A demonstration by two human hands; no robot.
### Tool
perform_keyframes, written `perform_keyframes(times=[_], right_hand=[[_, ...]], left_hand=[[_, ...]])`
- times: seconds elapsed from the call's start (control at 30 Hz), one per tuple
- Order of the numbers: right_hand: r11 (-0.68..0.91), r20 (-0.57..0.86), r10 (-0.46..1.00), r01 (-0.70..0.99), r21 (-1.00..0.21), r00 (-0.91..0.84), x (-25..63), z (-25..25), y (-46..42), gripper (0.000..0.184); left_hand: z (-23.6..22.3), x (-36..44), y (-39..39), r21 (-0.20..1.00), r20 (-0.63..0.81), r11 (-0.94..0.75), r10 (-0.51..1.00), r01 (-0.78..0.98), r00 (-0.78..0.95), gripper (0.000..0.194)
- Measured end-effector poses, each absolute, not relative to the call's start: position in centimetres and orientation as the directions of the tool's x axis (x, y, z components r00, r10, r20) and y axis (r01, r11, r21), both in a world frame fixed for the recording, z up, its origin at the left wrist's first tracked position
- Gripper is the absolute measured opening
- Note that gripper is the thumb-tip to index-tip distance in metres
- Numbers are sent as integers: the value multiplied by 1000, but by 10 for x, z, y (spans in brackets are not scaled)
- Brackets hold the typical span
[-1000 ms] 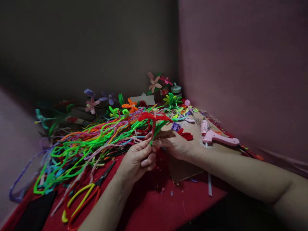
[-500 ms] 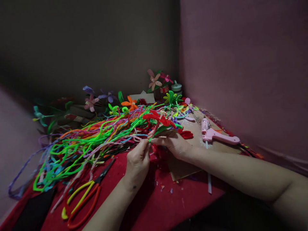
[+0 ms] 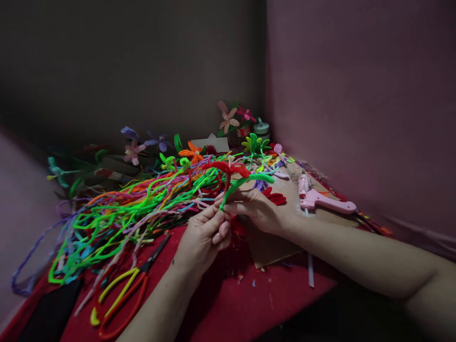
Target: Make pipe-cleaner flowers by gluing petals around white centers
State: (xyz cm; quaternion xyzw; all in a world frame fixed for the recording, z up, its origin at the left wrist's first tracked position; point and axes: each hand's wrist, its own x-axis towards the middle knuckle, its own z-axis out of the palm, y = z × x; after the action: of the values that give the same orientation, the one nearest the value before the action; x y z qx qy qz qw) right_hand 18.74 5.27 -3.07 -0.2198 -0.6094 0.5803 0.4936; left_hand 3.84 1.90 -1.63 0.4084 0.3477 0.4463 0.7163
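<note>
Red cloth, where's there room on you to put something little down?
The widest mostly bare patch of red cloth lies between the left forearm and the cardboard, with tiny scraps near the board. A narrow strip shows between that forearm and the scissors. It's crowded beyond the left hand, where fuzzy stems are heaped.

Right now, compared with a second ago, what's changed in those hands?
The fuzzy green strip arches farther right than before, past the fuzzy red flower. The left hand and right hand still pinch their base; nothing visibly let go. The pink glue gun and yellow-and-red-handled scissors lie unmoved.
</note>
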Motion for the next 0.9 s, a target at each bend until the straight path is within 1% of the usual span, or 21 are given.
perform_keyframes(times=[0.13, 0.2, 0.27, 0.43, 0.6, 0.77, 0.9], right_hand=[[64, 305, 817, -449, -891, -489, 184, -36, 56, 11], [-9, 278, 807, -482, -876, -521, 184, -37, 56, 10], [-37, 261, 820, -502, -864, -510, 184, -38, 56, 10], [-8, 238, 869, -494, -870, -433, 183, -38, 55, 11], [-6, 218, 890, -489, -872, -400, 182, -36, 53, 13], [7, 234, 890, -502, -865, -391, 181, -34, 51, 17], [13, 230, 895, -493, -870, -383, 181, -34, 52, 17]], left_hand=[[-19, 34, 21, 825, -169, 384, 868, -415, 467, 11], [-19, 32, 22, 790, -184, 439, 836, -428, 518, 10], [-19, 30, 23, 767, -190, 475, 810, -432, 554, 10], [-18, 28, 23, 745, -204, 511, 787, -429, 582, 9], [-19, 29, 23, 741, -186, 499, 796, -450, 576, 7], [-19, 28, 25, 774, -193, 488, 789, -403, 584, 13], [-22, 28, 27, 812, -185, 446, 808, -376, 559, 16]])
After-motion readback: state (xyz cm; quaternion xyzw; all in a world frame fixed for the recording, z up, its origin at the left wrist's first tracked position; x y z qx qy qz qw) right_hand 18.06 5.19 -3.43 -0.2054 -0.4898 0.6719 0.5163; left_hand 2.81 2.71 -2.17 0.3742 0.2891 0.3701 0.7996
